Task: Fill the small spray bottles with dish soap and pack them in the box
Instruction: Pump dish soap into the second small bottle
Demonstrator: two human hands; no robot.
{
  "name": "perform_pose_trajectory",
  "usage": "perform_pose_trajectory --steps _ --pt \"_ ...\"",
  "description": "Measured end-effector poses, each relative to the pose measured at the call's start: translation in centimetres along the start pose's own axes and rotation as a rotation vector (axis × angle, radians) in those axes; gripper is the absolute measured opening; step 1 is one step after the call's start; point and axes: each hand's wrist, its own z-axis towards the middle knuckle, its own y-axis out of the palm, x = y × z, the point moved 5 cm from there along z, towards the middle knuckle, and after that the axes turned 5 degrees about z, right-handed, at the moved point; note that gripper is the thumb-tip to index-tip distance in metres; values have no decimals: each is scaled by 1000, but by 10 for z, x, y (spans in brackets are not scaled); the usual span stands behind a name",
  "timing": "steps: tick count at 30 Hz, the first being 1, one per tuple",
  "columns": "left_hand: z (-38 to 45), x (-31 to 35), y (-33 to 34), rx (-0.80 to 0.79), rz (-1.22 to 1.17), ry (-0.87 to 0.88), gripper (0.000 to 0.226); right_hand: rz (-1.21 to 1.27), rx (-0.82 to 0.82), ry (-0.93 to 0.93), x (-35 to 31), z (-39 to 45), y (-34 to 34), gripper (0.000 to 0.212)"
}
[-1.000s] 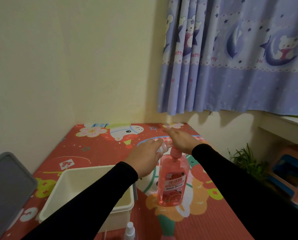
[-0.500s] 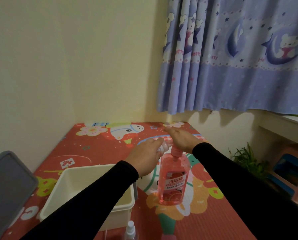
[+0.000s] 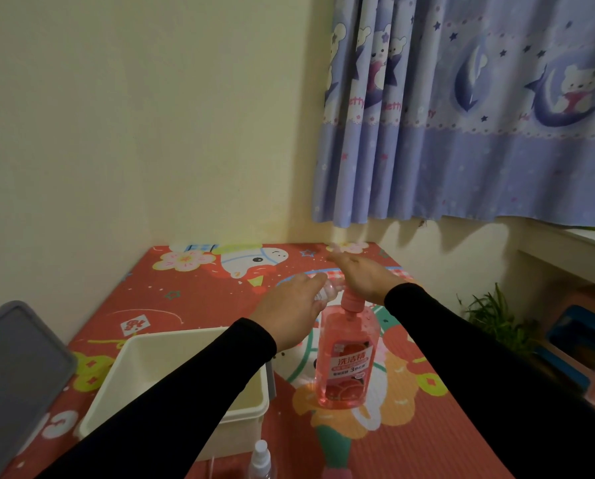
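The left hand (image 3: 291, 314) was closed around a small clear bottle (image 3: 329, 292), held at the pump of the pink soap bottle (image 3: 346, 361). The right hand (image 3: 365, 278) lay flat on the pump, fingers together. At seven o'clock the box (image 3: 144, 357) looked empty; another spray bottle (image 3: 261, 459) waited.

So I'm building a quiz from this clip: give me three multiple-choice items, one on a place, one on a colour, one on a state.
1. Where is the white box relative to the dish soap bottle?
A. to its left
B. to its right
C. behind it
2. What colour is the soap?
A. green
B. pink
C. blue
3. What is the right hand doing?
A. resting in the box
B. lying flat on the pump head
C. holding the curtain

1 A: the box sits left of the bottle on the mat.
2 B: the liquid shows pink.
3 B: its palm covers the pump while the left hand holds a small clear bottle beside the pump.
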Motion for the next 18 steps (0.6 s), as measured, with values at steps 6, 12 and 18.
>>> perform_pose_trajectory --steps 6,12,18 --pt "1 0 -2 -12 -18 -1 46 17 -2 -3 -4 -4 -4 58" --pt "6 1 -10 51 -19 21 37 79 48 -6 -4 2 -16 62" --pt "-1 0 -1 0 -13 -2 42 -24 -11 5 4 5 4 55"
